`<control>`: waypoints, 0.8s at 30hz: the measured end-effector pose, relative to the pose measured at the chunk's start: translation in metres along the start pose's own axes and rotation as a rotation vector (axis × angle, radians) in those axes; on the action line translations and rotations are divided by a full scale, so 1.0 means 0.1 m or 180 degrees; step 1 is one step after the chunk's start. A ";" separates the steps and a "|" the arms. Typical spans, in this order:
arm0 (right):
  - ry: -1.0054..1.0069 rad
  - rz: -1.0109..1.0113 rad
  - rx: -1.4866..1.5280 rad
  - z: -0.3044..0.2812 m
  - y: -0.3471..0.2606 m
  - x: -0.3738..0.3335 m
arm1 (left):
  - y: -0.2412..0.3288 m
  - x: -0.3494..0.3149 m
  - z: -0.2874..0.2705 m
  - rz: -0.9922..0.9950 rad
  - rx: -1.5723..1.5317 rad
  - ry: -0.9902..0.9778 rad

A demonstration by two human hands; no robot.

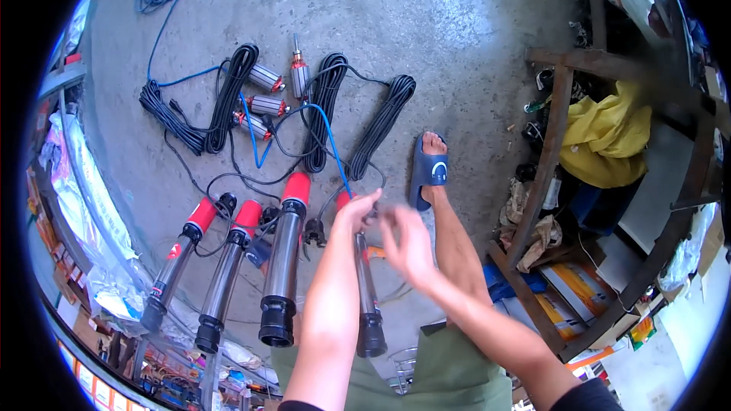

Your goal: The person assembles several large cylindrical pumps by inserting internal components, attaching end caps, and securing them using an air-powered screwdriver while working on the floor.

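Note:
Several submersible pumps, long steel cylinders with red heads and black ends, are in front of me. My left hand [361, 211] is at the red head of the rightmost pump [367, 281], fingers curled round something small and dark that I cannot make out. Just right of it, my right hand [409, 240] is smeared by motion, and its fingers cannot be read. Left of my left forearm is a thicker pump [283, 243]. Further left are a second pump [222, 281] and a leftmost pump [179, 262].
Beyond the pumps lie black cable bundles [384, 125], a blue cable [329, 135] and several motor rotors [300, 76] on the concrete floor [472, 61]. A metal rack [550, 137] with a yellow bag [609, 137] stands right. My sandalled foot [432, 164] is ahead.

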State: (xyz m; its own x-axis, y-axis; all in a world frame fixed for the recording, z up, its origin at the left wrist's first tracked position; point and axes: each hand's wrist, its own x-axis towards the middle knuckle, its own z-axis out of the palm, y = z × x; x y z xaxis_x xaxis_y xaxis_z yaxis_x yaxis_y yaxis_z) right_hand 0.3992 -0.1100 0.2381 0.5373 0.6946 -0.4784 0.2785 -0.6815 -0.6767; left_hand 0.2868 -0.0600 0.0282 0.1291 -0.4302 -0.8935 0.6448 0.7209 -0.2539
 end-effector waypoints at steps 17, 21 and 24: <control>-0.1586 -0.1234 -0.0756 -0.02 -0.67 -1.59 | 0.20 0.19 0.17 -0.0547 0.0091 -0.0020; -0.1330 -0.1252 -0.0552 -0.02 -0.62 -1.61 | 0.13 0.14 0.30 -0.0217 -0.0040 -0.0114; -0.1195 -0.1231 -0.0396 0.03 -0.57 -1.64 | 0.11 0.11 0.36 -0.0112 -0.0024 -0.0097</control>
State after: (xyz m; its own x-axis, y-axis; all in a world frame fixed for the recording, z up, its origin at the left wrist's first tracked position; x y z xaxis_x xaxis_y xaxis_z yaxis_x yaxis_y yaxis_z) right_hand 0.2926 -0.1844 0.3540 0.0628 0.9186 -0.3902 0.5034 -0.3667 -0.7823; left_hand 0.3227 -0.0768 0.0290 0.1296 -0.4716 -0.8723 0.6438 0.7091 -0.2877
